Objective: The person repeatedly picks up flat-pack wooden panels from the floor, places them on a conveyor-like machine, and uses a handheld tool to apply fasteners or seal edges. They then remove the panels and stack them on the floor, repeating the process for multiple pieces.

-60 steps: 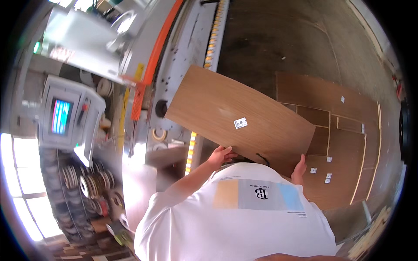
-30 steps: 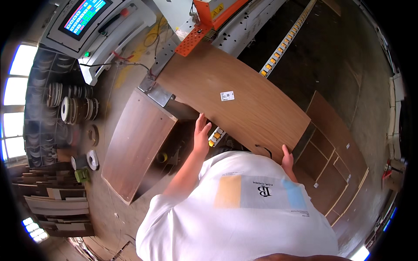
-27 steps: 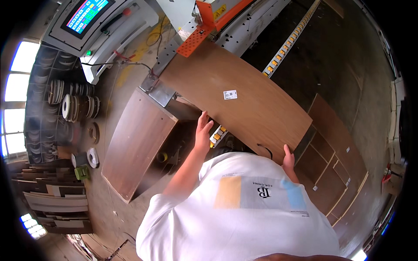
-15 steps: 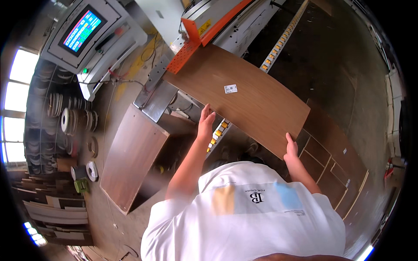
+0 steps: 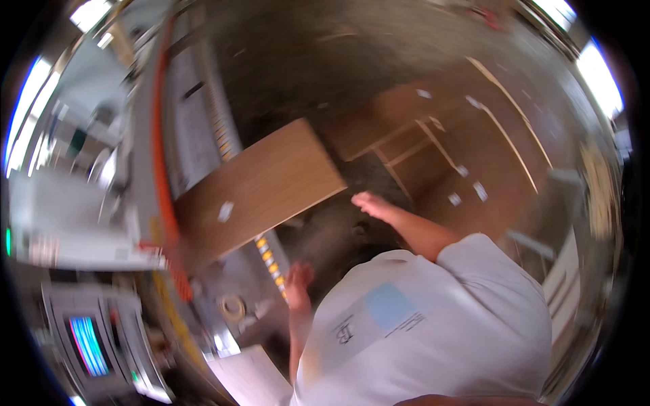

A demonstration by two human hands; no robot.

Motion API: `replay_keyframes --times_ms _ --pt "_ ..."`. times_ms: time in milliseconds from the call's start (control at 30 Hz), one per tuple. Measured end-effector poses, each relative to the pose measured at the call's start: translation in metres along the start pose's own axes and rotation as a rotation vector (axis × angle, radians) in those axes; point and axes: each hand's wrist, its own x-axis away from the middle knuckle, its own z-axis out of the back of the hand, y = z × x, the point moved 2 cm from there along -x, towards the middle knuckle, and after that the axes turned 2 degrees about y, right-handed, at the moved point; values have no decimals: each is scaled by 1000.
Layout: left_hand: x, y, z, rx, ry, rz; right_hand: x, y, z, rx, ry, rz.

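A brown wood-grain board (image 5: 271,183) with a small white label (image 5: 225,212) lies across the roller track, its left end at the orange guard (image 5: 162,149) of a long machine. My right hand (image 5: 372,204) is in the air just off the board's near right corner, apart from it. Beside the yellow rollers (image 5: 271,264), below the board's near edge, is my left hand (image 5: 298,284), blurred by motion. Neither hand shows anything held, and the blur hides how the fingers are set.
On the right, several brown panels (image 5: 474,155) with pale edges and white labels lie stacked or spread low. A control cabinet with a lit screen (image 5: 89,346) stands at lower left. Near it are a roll of tape (image 5: 231,308) and a pale panel (image 5: 250,379).
Both hands have come away from the board, which they were at before. My view has swung to the right, so the machine and screen now sit farther left and lower.
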Motion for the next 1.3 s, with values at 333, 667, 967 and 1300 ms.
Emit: replay_keyframes --times_ms 333,667,967,1300 --pt "-8 -95 -22 -814 -1013 -262 307 335 -21 50 277 -652" --pt "-53 -115 -75 -896 -604 76 519 412 -148 -1096 511 -892" --pt "85 -285 -124 -1179 -964 94 594 518 -167 -1609 466 -696" --pt "236 -405 -160 -1579 -1174 -278 685 643 -68 -1194 691 -662"
